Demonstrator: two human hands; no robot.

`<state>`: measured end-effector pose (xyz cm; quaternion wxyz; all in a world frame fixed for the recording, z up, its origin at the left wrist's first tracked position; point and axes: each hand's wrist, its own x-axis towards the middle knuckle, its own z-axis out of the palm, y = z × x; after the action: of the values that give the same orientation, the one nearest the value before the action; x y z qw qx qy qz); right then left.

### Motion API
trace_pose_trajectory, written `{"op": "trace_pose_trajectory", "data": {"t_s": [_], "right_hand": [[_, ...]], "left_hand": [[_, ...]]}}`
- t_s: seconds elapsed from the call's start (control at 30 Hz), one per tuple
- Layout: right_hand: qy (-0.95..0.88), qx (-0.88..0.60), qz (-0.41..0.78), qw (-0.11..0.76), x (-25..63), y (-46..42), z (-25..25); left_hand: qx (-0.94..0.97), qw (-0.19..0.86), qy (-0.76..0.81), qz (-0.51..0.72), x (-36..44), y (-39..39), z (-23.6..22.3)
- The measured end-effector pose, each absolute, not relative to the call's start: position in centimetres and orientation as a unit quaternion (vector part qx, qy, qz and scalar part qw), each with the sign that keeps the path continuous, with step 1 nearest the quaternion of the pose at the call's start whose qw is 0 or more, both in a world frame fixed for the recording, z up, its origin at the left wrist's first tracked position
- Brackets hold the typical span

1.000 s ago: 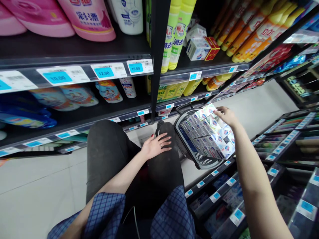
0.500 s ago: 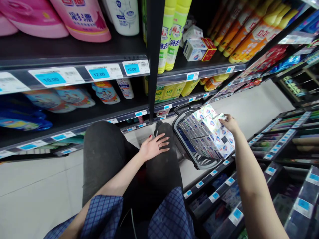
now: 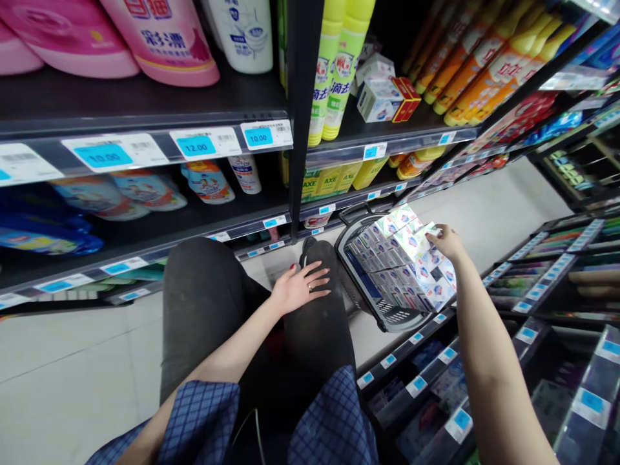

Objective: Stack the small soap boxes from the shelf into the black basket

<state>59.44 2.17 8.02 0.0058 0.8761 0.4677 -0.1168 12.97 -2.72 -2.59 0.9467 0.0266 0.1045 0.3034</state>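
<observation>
The right hand's grip (image 3: 442, 240) is narrow, thumb and fingertips closed on a small box (image 3: 429, 230), pale with green print, at the top of a stack of boxes (image 3: 394, 248) in a dark basket (image 3: 404, 321). The held box looks tilted against its neighbours; whether its lower edge touches them cannot be told. Under and beside it, the work looks well advanced: the boxes stand packed side by side in close rows, filling much of the basket and rising above its rim. The top is less finished, since the boxes there face differently and a dark gap shows near the hand. How many places are left, or whether the held box is being set down or lifted, the view does not settle. Further out, the left hand (image 3: 299, 289) lies spread on the knee (image 3: 314, 316), gripping nothing. The basket is on the pale floor (image 3: 494, 194), between two runs of shelving. On a shelf (image 3: 349, 132) above it, a few white boxes (image 3: 379, 100) sit loosely beside red ones (image 3: 405, 99), apart from the packed rows.
</observation>
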Motion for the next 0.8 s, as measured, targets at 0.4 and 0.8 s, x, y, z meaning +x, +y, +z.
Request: {"op": "trace_pose_trajectory", "data": {"t_s": [0.4, 0.8], "right_hand": [[0.541, 0.824, -0.054, -0.157, 58.1, 4.9, 10.6], [0.753, 0.655, 0.024, -0.053, 44.3, 29.2, 21.2]], "left_hand": [[0.031, 0.936, 0.151, 0.315, 13.7, -3.2, -3.0], [0.272, 0.807, 0.456, 0.258, 11.3, -1.8, -3.0]]}}
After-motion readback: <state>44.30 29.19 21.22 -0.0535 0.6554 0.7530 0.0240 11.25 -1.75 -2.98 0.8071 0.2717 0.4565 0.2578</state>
